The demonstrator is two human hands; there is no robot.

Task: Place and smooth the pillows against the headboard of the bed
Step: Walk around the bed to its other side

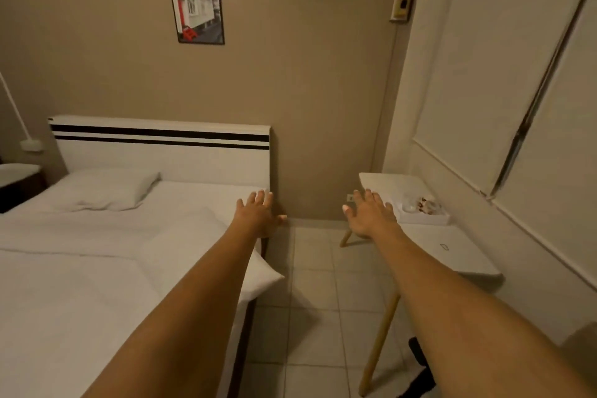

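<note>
A white bed (64, 294) fills the left of the head view, with a white headboard (161, 158) crossed by two black stripes. One white pillow (106, 191) lies flat at the far left, touching the headboard. A second white pillow (200, 255) lies near the bed's right edge, away from the headboard, one corner hanging over the side. My left hand (258, 213) is stretched out above the bed's right top corner, fingers spread, holding nothing. My right hand (371, 213) hovers over the floor gap beside the bed, fingers spread and empty.
A white side table (458, 252) with wooden legs stands right of the bed, carrying a white tray (420, 216) with small items. A tiled floor strip (313, 300) runs between bed and table. A dark nightstand (19, 184) sits far left. Blinds (484, 74) cover the right wall.
</note>
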